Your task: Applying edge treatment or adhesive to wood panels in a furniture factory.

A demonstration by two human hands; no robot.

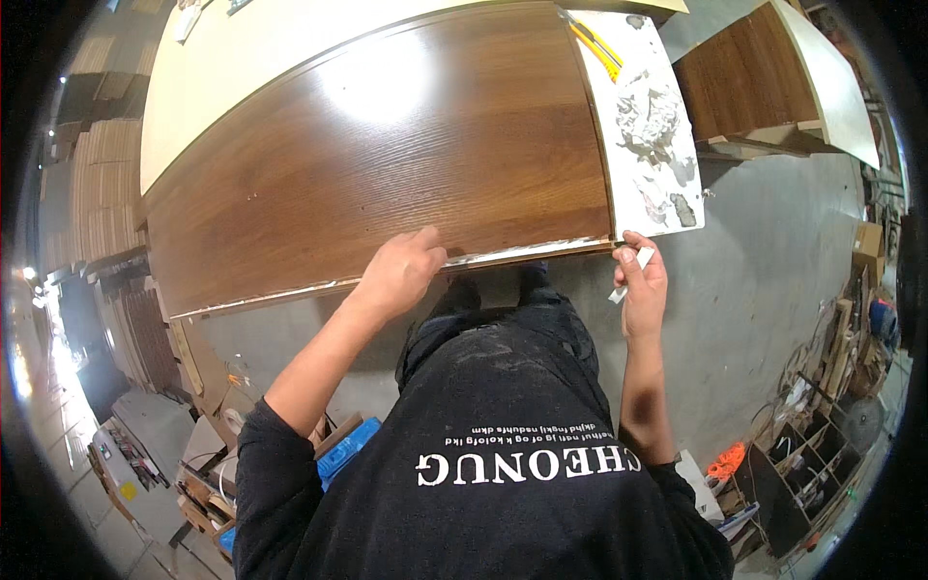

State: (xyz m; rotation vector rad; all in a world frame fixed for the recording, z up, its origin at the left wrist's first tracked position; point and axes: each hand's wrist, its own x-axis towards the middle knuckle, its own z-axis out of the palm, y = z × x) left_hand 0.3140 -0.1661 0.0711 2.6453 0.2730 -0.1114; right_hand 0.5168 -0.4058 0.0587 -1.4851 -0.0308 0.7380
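Observation:
A large brown wood-grain panel (406,164) lies flat in front of me, with a patchy white strip (522,252) along its near edge. My left hand (401,272) rests on that edge near the middle, fingers bent and held together; whatever may be under them is hidden. At the panel's near right corner, my right hand (642,280) pinches a small flat white piece (633,275) between thumb and fingers. Its exact kind cannot be made out. Just beyond the right hand is a white, stained board (681,184), beside the panel's right end.
Crumpled white paper or cloth (646,116) and a yellow utility knife (596,52) lie on the stained board. Another brown cabinet piece (749,82) stands to the right. Stacked boards (106,188) stand at left; a compartmented dark rack (797,474) is at lower right.

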